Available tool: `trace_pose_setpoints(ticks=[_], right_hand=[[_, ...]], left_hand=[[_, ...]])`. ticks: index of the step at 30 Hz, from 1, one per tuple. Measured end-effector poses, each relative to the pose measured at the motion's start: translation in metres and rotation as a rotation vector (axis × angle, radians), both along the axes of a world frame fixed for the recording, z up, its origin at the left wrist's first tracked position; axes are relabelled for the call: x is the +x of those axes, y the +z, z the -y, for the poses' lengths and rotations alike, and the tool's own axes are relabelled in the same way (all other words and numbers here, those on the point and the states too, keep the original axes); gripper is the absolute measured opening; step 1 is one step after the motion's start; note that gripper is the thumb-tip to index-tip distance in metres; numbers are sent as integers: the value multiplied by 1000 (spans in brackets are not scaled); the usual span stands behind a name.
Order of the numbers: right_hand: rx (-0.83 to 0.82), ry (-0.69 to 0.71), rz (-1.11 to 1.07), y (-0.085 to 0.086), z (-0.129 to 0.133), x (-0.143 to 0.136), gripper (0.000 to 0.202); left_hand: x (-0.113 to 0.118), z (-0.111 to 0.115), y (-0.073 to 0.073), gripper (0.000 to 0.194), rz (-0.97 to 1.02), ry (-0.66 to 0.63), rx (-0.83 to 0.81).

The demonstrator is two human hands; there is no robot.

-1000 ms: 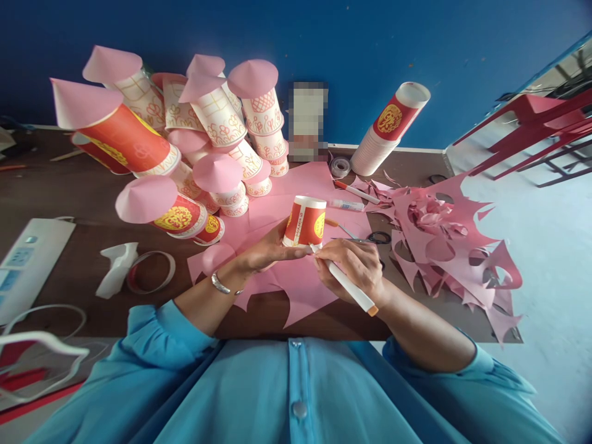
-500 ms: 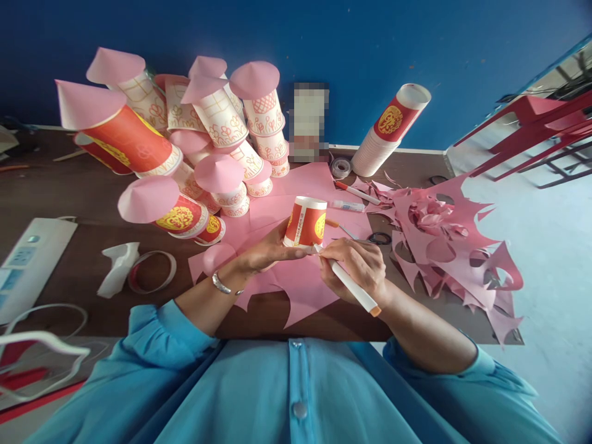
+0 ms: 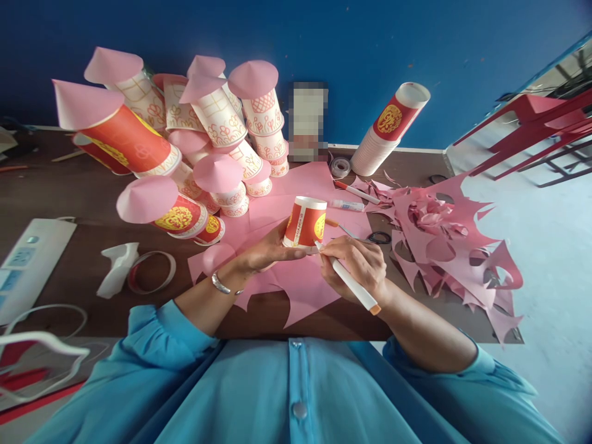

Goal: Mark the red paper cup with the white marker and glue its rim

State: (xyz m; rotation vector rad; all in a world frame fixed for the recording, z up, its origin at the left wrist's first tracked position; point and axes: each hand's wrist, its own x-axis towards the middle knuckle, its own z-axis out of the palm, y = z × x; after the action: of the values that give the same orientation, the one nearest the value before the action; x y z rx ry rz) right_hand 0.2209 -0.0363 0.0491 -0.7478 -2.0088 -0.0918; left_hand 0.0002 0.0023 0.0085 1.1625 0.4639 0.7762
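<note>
My left hand (image 3: 271, 248) is closed around the lower part of a red and white paper cup (image 3: 305, 221) with yellow printing. Between the fingers of my right hand (image 3: 358, 265) is a white marker (image 3: 354, 285) with an orange end, its tip at the lower right edge of the cup. Both hands are above sheets of pink paper (image 3: 309, 288). Beyond them to the left stand paper-cup towers (image 3: 222, 117) with pink cone tops, several of them drawn with flowers and lines.
A tall stack of paper cups (image 3: 375, 151) stands by the blue wall, with a tape roll (image 3: 341, 166) beside it. Cut pink scraps (image 3: 453, 240) cover the right side. A red-capped marker (image 3: 356, 192) and a glue stick (image 3: 346, 205) lie ahead. At left is a power strip (image 3: 37, 265).
The marker's tip has shifted very slightly up along the cup's lower edge. My left hand and the cup have hardly moved.
</note>
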Motion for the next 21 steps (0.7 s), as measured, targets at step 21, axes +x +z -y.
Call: trace_pose_setpoints(ticks=[21], right_hand=[[-2,-5,15,0,1,0,16]], left_hand=[[0,-1,0,59,12,30,-3]])
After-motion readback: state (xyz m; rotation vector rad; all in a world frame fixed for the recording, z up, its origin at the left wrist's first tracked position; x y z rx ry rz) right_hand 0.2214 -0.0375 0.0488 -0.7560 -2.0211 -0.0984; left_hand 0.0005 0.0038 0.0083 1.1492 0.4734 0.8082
